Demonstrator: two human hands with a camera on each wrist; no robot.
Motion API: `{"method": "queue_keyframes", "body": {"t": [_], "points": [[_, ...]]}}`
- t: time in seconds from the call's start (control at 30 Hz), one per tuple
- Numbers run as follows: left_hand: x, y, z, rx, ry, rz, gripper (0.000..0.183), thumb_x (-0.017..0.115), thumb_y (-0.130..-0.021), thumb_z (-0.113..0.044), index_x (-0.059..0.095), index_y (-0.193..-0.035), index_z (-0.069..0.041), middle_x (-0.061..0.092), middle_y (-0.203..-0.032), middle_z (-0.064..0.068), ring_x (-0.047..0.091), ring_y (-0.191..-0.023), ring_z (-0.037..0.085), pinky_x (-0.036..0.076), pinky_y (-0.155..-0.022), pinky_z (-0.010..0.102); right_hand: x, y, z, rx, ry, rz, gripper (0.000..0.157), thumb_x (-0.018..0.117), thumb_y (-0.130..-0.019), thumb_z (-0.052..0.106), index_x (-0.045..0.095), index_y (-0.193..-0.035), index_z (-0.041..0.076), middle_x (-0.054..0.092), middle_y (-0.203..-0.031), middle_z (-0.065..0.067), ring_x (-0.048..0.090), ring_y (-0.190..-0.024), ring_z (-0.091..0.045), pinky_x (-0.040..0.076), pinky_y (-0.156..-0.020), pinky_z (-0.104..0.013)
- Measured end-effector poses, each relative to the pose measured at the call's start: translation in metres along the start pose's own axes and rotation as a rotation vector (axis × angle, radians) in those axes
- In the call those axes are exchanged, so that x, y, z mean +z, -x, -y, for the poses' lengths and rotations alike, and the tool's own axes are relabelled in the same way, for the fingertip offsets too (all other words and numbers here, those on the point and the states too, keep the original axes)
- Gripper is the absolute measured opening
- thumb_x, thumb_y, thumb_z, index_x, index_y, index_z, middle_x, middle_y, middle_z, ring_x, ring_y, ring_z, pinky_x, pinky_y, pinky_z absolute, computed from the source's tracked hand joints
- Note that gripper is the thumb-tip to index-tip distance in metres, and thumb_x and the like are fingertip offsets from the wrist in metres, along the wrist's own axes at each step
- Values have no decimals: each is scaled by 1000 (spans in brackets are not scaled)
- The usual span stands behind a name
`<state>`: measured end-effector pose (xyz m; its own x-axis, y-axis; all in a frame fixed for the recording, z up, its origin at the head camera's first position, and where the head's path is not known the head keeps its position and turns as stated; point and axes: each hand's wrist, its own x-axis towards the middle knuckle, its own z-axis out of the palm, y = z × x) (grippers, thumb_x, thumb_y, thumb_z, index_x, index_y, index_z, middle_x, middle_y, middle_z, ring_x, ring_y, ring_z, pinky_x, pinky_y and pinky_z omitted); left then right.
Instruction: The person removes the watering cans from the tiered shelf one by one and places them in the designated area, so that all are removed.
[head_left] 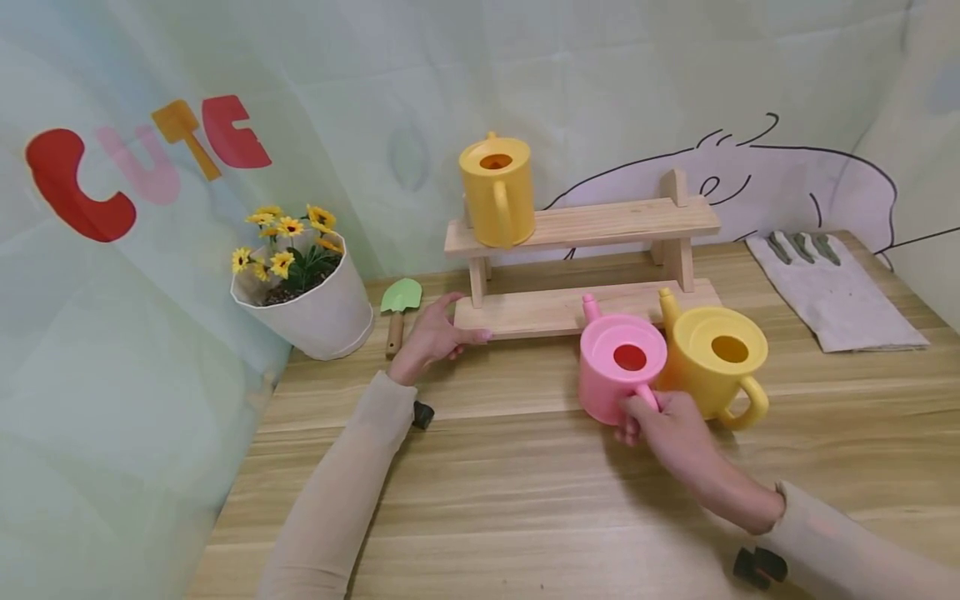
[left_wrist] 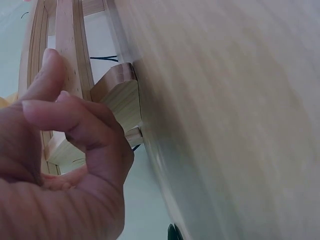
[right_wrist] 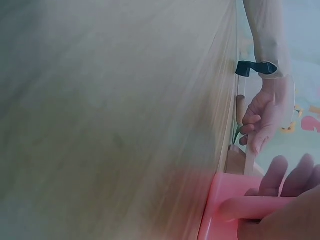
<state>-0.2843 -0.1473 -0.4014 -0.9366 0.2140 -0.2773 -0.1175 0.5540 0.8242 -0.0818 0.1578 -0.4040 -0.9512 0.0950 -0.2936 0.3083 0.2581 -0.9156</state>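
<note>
My right hand [head_left: 678, 437] grips the handle of a pink watering can [head_left: 603, 385], fingers curled around it. The can stands upright on the table, spout toward the wooden shelf stand [head_left: 540, 312]. In the right wrist view, the pink handle [right_wrist: 255, 207] passes between fingers and palm. Right of it, overlapping, is a yellow watering can [head_left: 693, 367], handle facing me. My left hand [head_left: 438, 333] holds the left end of the stand's lower board, thumb along the front edge. Another yellow watering can [head_left: 478, 200] sits on the upper board's left end.
A white pot [head_left: 322, 312] of yellow flowers stands at the left, with a small green trowel [head_left: 402, 293] between it and the stand. At the right lies a pale folded cloth or glove [head_left: 847, 300]. A printed curtain [head_left: 375, 75] hangs behind the table [head_left: 480, 500].
</note>
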Motion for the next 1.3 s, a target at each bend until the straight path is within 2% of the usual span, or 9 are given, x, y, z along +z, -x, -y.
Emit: {"method": "queue_keyframes", "body": {"t": [0.2, 0.3, 0.43, 0.53, 0.7, 0.87, 1.03, 1.17, 1.3], "points": [[0, -1, 1, -6, 6, -1, 106, 94, -89, -22, 28, -173, -15, 57, -70, -1, 50, -51, 10, 46, -53, 24, -4, 1, -2, -19, 74, -12, 27, 70, -107, 27, 79, -102, 2, 78, -85, 2, 58, -80, -14, 39, -60, -27], [0, 0, 1, -7, 11, -1, 106, 94, -89, -22, 28, -173, -15, 57, -72, 0, 50, -51, 9, 46, -53, 24, -5, 4, -3, -38, 112, -32, 26, 76, -104, 28, 78, -94, 4, 73, -77, 4, 52, -73, -13, 37, -58, -26], [1, 0, 0, -8, 23, 0, 106, 93, -89, -21, 28, -173, -15, 58, -76, 0, 50, -52, 9, 45, -53, 23, -7, 9, -3, -61, 141, -59, 28, 82, -99, 29, 71, -87, 6, 55, -66, 6, 46, -68, -11, 35, -55, -24], [1, 1, -1, -10, 30, 3, 106, 93, -90, -21, 28, -173, -15, 58, -77, 0, 50, -52, 9, 45, -53, 23, -9, 13, -4, -94, 165, -88, 26, 84, -98, 30, 76, -95, 5, 63, -73, 6, 49, -74, -10, 41, -60, -23], [0, 0, 0, -8, 21, -5, 105, 93, -90, -21, 29, -173, -16, 58, -79, 1, 50, -53, 9, 45, -53, 23, -12, 18, -6, -156, 205, -125, 31, 85, -97, 25, 80, -118, 3, 81, -102, -4, 60, -87, -8, 51, -76, -18], [1, -1, 1, -7, 20, -3, 105, 93, -90, -21, 29, -173, -16, 59, -81, 1, 50, -53, 9, 45, -54, 23, -16, 22, -9, -202, 230, -132, 37, 88, -94, 21, 77, -123, 1, 82, -117, -13, 71, -100, -14, 54, -84, -14], [0, -1, 1, -12, 19, 1, 106, 94, -89, -22, 28, -173, -16, 59, -82, 2, 51, -53, 10, 45, -54, 23, -22, 26, -13, -235, 223, -138, 41, 90, -93, 21, 75, -125, 1, 79, -123, -16, 75, -111, -22, 56, -87, -13], [0, -1, 1, -9, 24, 2, 106, 94, -89, -22, 28, -173, -15, 58, -80, 2, 51, -54, 10, 45, -54, 24, -26, 31, -14, -245, 215, -148, 44, 91, -92, 22, 72, -127, 2, 78, -124, -14, 74, -107, -9, 57, -89, -12], [0, -1, 1, -15, 34, 3, 107, 94, -89, -21, 27, -173, -14, 58, -77, 1, 51, -54, 10, 45, -54, 24, -30, 35, -13, -299, 200, -179, 48, 93, -90, 19, 69, -127, 1, 76, -123, -15, 69, -101, 6, 57, -89, -10]]}}
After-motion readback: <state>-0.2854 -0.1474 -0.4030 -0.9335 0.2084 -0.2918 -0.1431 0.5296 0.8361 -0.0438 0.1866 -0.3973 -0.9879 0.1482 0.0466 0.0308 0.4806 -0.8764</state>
